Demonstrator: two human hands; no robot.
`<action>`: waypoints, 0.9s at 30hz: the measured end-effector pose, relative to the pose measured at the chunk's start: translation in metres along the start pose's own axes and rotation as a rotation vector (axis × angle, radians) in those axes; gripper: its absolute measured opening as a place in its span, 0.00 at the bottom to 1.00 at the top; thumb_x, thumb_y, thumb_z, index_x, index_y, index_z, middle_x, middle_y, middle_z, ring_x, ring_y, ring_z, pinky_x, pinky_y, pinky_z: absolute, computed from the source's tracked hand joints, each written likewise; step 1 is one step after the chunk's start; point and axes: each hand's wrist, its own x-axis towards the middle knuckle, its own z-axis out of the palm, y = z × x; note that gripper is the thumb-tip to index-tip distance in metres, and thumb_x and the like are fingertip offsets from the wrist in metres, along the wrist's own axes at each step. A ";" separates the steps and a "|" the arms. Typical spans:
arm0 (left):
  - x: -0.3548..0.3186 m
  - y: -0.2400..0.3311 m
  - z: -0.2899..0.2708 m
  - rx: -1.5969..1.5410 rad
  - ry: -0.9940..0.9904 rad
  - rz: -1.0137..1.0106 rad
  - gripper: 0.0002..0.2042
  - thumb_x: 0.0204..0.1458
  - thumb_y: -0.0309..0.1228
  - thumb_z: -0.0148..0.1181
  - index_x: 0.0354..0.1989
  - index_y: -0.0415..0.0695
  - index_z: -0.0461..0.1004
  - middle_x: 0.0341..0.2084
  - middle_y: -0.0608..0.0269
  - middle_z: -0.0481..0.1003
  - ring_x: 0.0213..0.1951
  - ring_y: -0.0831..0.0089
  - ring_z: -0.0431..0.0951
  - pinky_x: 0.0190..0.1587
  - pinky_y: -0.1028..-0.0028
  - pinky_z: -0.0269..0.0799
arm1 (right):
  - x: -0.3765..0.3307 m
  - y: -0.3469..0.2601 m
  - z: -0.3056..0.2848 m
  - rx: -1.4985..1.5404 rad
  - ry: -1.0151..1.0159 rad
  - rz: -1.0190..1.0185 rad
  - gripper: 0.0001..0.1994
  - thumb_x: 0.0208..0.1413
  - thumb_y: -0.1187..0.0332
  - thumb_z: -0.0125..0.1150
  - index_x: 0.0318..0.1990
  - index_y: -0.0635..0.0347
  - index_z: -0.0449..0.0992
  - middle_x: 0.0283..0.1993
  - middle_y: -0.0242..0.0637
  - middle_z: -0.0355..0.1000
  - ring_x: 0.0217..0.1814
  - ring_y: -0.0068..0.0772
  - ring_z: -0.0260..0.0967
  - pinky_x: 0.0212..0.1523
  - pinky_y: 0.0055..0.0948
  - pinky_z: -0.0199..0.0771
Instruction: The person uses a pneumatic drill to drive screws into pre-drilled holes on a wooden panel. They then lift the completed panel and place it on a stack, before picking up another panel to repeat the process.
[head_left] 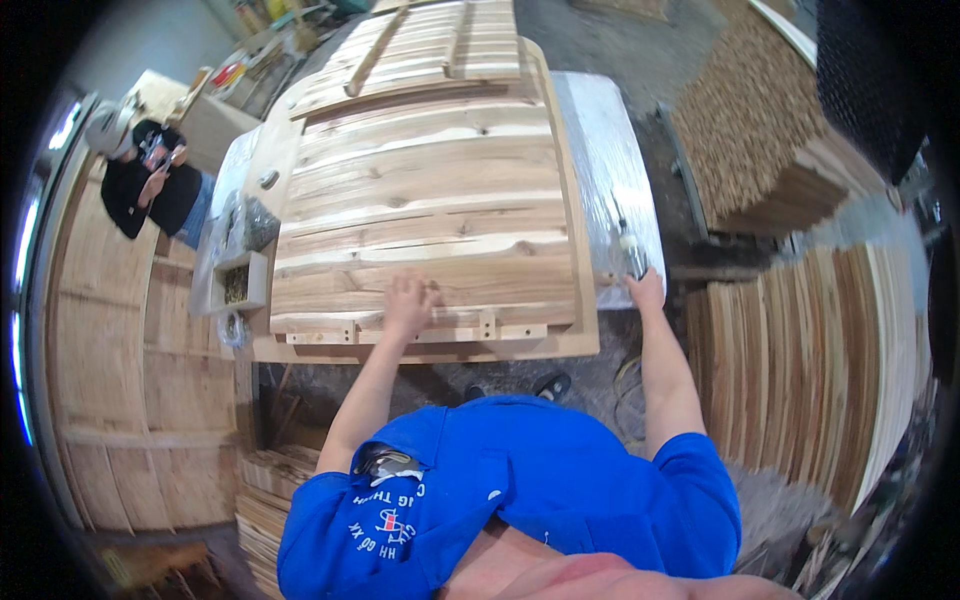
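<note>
Pale, brown-streaked wood panel (430, 190) lies flat before you, under your left hand (408, 300), which rests near its close edge, fingers spread, gripping nothing. Your right arm reaches forward, the right hand (648, 288) closed around the rear of a slim tool (628, 243), tip pointing away, beside the panel. Left: white box (258, 280) of small pieces. Right: stacked boards (790, 370). Far left: co-worker (155, 185), standing.

The left hand (410, 302) lies palm down, fingers spread, ahead of the torso (540, 460); the right hand (648, 290), fingers curled, is ahead and to the torso's right.
</note>
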 end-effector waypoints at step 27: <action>-0.001 0.035 0.014 0.096 0.143 0.358 0.26 0.49 0.44 0.53 0.57 0.50 0.61 0.62 0.55 0.49 0.63 0.50 0.44 0.61 0.44 0.39 | -0.197 -0.111 -0.098 2.285 -0.711 -0.402 0.45 0.47 0.31 0.40 0.61 0.64 0.54 0.21 0.33 0.65 0.38 0.39 0.66 0.50 0.48 0.65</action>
